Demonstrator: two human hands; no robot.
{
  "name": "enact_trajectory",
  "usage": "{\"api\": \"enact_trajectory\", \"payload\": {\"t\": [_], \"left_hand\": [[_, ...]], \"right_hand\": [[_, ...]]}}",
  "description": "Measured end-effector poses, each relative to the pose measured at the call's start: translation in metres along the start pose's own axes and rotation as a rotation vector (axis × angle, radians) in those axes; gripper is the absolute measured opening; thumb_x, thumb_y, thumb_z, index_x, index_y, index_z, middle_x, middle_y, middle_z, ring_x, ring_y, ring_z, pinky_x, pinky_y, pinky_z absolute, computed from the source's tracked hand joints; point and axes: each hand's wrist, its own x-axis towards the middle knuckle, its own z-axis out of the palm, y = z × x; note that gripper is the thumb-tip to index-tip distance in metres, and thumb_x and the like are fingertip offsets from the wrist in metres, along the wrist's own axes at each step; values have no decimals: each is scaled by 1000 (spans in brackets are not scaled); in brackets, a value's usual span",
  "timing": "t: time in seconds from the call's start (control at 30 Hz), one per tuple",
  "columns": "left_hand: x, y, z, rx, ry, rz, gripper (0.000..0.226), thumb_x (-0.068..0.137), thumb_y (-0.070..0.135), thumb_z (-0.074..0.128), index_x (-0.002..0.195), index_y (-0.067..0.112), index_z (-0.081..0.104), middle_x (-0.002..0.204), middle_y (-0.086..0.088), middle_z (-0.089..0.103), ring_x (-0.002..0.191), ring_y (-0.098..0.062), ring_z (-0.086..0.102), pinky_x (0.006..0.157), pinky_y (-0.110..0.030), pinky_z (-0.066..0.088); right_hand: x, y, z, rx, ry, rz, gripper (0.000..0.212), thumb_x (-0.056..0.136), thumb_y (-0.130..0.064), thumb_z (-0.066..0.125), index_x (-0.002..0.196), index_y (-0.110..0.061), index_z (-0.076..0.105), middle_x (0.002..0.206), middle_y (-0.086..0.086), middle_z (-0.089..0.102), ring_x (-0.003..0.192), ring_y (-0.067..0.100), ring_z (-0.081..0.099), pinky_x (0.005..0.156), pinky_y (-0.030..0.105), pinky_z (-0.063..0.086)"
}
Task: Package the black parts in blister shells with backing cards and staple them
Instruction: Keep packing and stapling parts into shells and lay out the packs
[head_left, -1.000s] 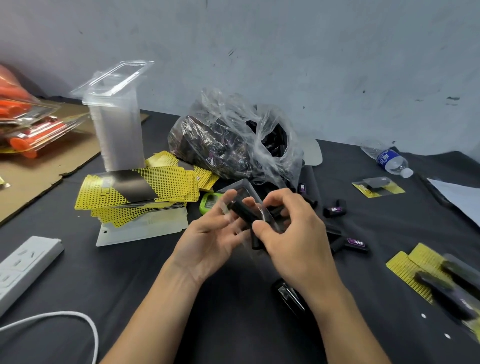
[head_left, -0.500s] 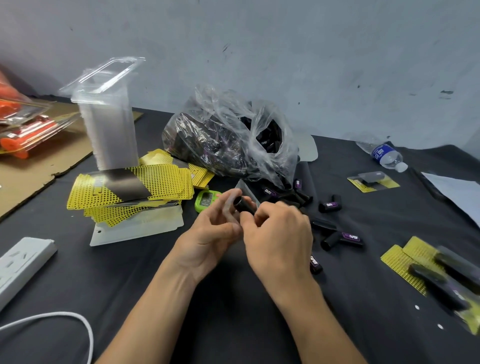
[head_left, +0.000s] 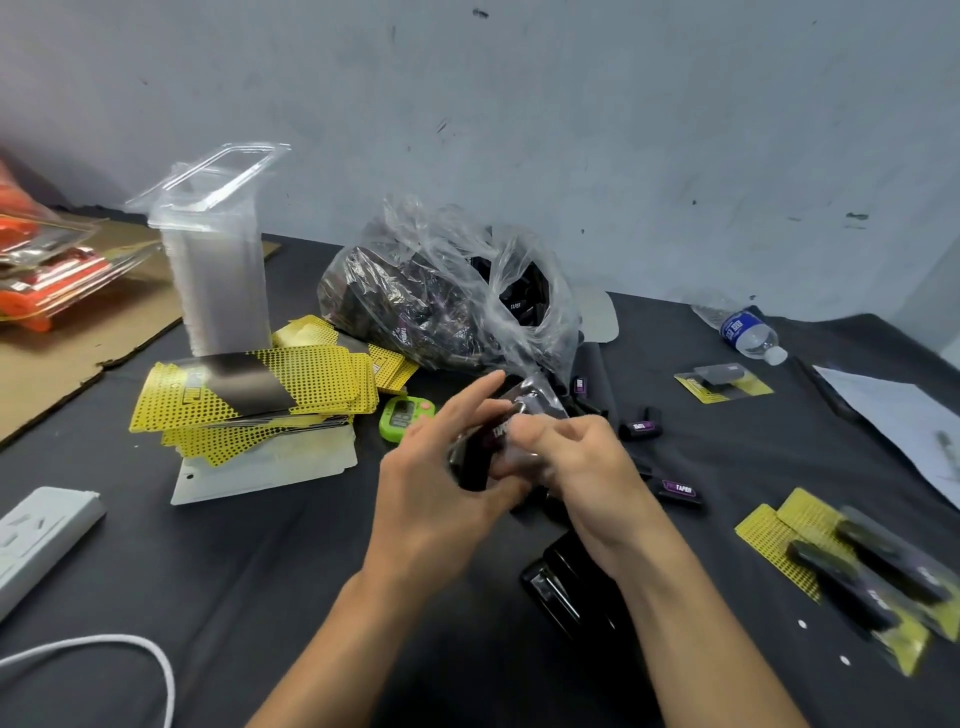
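Observation:
My left hand (head_left: 441, 493) holds a clear blister shell (head_left: 537, 402) from below, with a black part (head_left: 480, 449) lying in it. My right hand (head_left: 576, 467) pinches the shell and part from the right. Both hands hover over the table's middle. A black stapler (head_left: 563, 587) lies under my right wrist. Yellow dotted backing cards (head_left: 260, 395) are piled at the left. Behind them rises a tall stack of clear shells (head_left: 218, 265). A plastic bag of black parts (head_left: 431, 306) sits behind my hands. Loose black parts (head_left: 678, 491) lie to the right.
Finished packs (head_left: 852, 566) lie at the right edge, another (head_left: 722, 384) farther back. A water bottle (head_left: 748, 335), white paper (head_left: 898, 415), a green timer (head_left: 400, 413), a power strip (head_left: 41, 535) with cable, and cardboard (head_left: 78, 322) bearing orange packs (head_left: 47, 280) surround the black cloth.
Both hands have lifted slightly with the shell. The black part now lies lower in the shell against my left palm, and my left fingers have stretched out. The stapler is visible again.

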Motion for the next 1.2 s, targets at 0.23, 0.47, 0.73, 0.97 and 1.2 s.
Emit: {"api": "enact_trajectory", "payload": {"t": [0.23, 0.47, 0.73, 0.97, 1.2], "left_hand": [[-4, -3, 4, -98, 42, -203, 66, 67, 43, 81, 131, 49, 64, 121, 26, 70, 114, 7, 64, 93, -12, 48], [4, -25, -1, -490, -210, -590, 29, 58, 13, 87, 86, 13, 77, 71, -1, 60, 72, -16, 55, 71, -19, 48], [-2, -15, 4, 258, 183, -133, 62, 71, 33, 85, 130, 39, 66, 128, 28, 60, 121, 9, 54, 104, -9, 38], [-10, -17, 15, 22, 60, -260, 41, 78, 44, 66, 117, 52, 54, 100, 30, 70, 86, 7, 67, 67, -12, 51], [7, -48, 1, -727, -100, -638, 59, 68, -12, 71, 123, 8, 58, 99, -11, 72, 86, -23, 71, 70, -32, 59]], "right_hand": [[1, 1, -16, 268, 59, 81, 24, 81, -20, 71, 59, -10, 71, 67, 16, 66, 66, 31, 66, 70, 40, 54], [1, 13, -31, 217, 0, 101, 18, 82, -14, 71, 94, -11, 59, 99, 21, 76, 90, 35, 75, 81, 44, 62], [2, 4, -11, -343, 440, -144, 13, 83, -25, 77, 75, -16, 72, 66, -5, 71, 63, 13, 64, 70, 35, 54], [-11, -4, 55, -1284, 454, -299, 50, 83, -72, 63, 77, -23, 66, 71, -1, 70, 70, 26, 68, 58, 32, 33], [9, 3, 26, -872, 39, -77, 26, 98, -33, 56, 108, -28, 79, 109, -4, 72, 108, 18, 63, 94, 33, 48]]}}
